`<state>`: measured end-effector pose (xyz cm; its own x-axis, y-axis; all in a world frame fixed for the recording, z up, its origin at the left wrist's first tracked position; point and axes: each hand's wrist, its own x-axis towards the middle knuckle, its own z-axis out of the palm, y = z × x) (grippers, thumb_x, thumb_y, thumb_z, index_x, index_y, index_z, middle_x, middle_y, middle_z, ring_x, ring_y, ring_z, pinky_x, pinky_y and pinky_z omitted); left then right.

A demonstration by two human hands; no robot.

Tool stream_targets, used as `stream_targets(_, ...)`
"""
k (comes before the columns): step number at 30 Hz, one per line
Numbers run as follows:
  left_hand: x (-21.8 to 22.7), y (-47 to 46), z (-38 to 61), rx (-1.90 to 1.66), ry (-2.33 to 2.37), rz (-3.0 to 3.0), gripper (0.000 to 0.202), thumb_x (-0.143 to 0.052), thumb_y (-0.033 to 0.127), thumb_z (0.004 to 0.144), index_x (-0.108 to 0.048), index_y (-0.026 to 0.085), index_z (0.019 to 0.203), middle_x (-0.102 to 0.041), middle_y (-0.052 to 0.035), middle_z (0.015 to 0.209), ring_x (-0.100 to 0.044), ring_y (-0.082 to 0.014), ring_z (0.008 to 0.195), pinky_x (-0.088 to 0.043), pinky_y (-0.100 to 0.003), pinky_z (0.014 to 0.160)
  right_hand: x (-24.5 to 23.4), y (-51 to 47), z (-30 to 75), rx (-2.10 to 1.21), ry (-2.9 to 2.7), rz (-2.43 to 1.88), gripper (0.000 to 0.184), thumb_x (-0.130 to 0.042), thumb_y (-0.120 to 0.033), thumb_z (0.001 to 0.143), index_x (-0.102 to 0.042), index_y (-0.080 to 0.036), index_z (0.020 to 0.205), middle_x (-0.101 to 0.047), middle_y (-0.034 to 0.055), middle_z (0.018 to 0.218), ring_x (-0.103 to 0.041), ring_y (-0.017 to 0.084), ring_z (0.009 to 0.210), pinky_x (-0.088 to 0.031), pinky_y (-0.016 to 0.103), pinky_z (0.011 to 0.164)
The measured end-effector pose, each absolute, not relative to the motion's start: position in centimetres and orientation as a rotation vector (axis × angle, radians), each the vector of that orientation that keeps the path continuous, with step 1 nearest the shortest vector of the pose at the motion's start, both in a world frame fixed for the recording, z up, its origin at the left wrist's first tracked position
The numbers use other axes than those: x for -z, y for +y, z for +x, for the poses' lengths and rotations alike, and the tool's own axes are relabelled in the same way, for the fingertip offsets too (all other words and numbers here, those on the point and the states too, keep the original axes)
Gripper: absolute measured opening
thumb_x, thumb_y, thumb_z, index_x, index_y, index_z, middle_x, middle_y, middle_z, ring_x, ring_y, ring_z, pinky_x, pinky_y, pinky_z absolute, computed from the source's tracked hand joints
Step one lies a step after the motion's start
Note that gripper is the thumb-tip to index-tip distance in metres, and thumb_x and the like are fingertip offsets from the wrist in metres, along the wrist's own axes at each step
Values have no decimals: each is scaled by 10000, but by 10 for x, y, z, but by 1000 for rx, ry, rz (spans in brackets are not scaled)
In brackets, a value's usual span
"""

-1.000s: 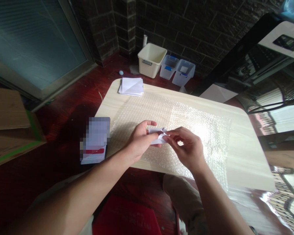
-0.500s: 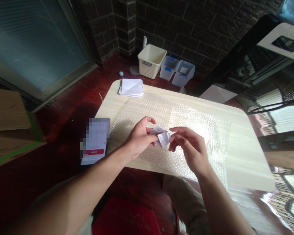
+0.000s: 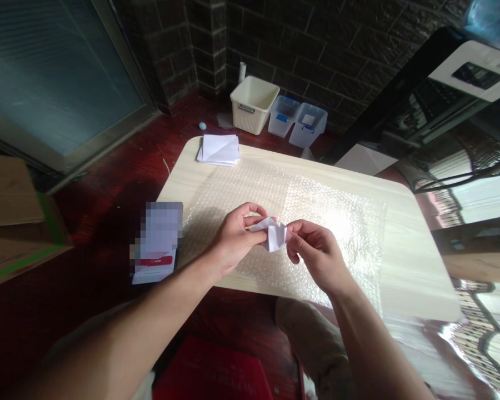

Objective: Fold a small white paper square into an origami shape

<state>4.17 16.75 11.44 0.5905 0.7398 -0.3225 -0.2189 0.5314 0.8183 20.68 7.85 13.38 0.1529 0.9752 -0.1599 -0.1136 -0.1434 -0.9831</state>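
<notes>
Between my hands is a small folded white paper, held above the table. My left hand grips its left side, thumb in front and fingers behind. At the paper's right edge, the thumb and index finger of my right hand pinch it. Creased flaps stand out from the paper, but its full shape is partly covered by my fingers. Below lies a sheet of bubble wrap spread over the pale wooden table.
A stack of white paper sheets rests at the table's far left corner. By the left edge is a phone, its screen blurred. Beyond the table stand a cream basket and two clear bins. A cardboard box is at left.
My right hand has closed its thumb and index finger on the paper's right edge. The paper has turned slightly, and the whole view has shifted a little.
</notes>
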Motion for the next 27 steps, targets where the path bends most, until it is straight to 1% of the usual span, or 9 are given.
stream_targets(2, -115, 168, 41, -636, 747, 798, 467, -905, 152, 623, -573, 190, 949, -772, -104, 1089, -736, -198, 882, -540, -230, 652, -133, 79, 207, -1305, -913, -1305, 270, -824, -437, 887, -752, -192, 973, -552, -44, 590, -429, 105, 518, -343, 253, 492)
stream_targets(4, -115, 168, 41, -636, 781, 787, 487, -903, 138, 600, -569, 192, 951, -751, -114, 1178, -732, -187, 864, -541, -233, 650, -132, 78, 207, -1373, -907, -1296, 287, -814, -439, 894, -745, -195, 1029, -537, -51, 584, -421, 111, 522, -335, 257, 491)
stream_targets(7, -116, 169, 40, -638, 825, 798, 515, -910, 148, 570, -554, 191, 939, -713, -113, 1261, -701, -143, 774, -525, -227, 620, -130, 78, 209, -1421, -910, -1275, 243, -832, -406, 881, -750, -194, 967, -540, -50, 590, -414, 104, 524, -323, 257, 496)
stream_targets(12, -112, 170, 38, -699, 852, 857, 558, -965, 212, 553, -585, 181, 960, -698, -91, 1231, -690, -143, 811, -529, -239, 664, -126, 78, 212, -1410, -924, -1226, 201, -866, -360, 855, -756, -202, 911, -535, -57, 603, -394, 87, 519, -301, 252, 513)
stream_targets(17, -110, 173, 39, -759, 858, 822, 591, -988, 255, 566, -598, 180, 1004, -709, -89, 1206, -686, -153, 862, -533, -253, 715, -130, 78, 208, -1411, -1008, -1219, 229, -888, -358, 825, -739, -203, 902, -580, -30, 683, -466, 114, 595, -367, 266, 561)
stream_targets(20, -110, 174, 40, -788, 857, 816, 594, -982, 251, 578, -605, 184, 1032, -712, -88, 1197, -690, -169, 895, -527, -267, 755, -131, 79, 203, -1356, -1046, -1246, 244, -914, -353, 795, -747, -203, 889, -566, -31, 695, -478, 123, 631, -388, 276, 590)
stream_targets(22, -110, 174, 40, -818, 898, 882, 524, -953, 286, 648, -640, 190, 1056, -704, -81, 1202, -685, -176, 928, -520, -277, 797, -131, 80, 203, -1297, -1026, -1293, 248, -895, -392, 819, -740, -199, 831, -531, -40, 654, -433, 115, 598, -351, 273, 561)
stream_targets(25, -109, 174, 36, -882, 964, 1177, 271, -805, 413, 858, -754, 218, 1039, -701, -69, 1171, -651, -212, 1030, -497, -292, 858, -131, 81, 204, -1208, -974, -1358, 285, -868, -447, 844, -736, -199, 791, -500, -45, 618, -391, 112, 572, -312, 274, 539)
stream_targets(27, -107, 175, 33, -889, 959, 1392, 242, -733, 453, 922, -814, 242, 1010, -703, -60, 1086, -622, -215, 981, -478, -289, 817, -131, 81, 206, -1199, -970, -1371, 284, -877, -457, 832, -756, -201, 810, -510, -42, 618, -397, 114, 578, -316, 275, 543)
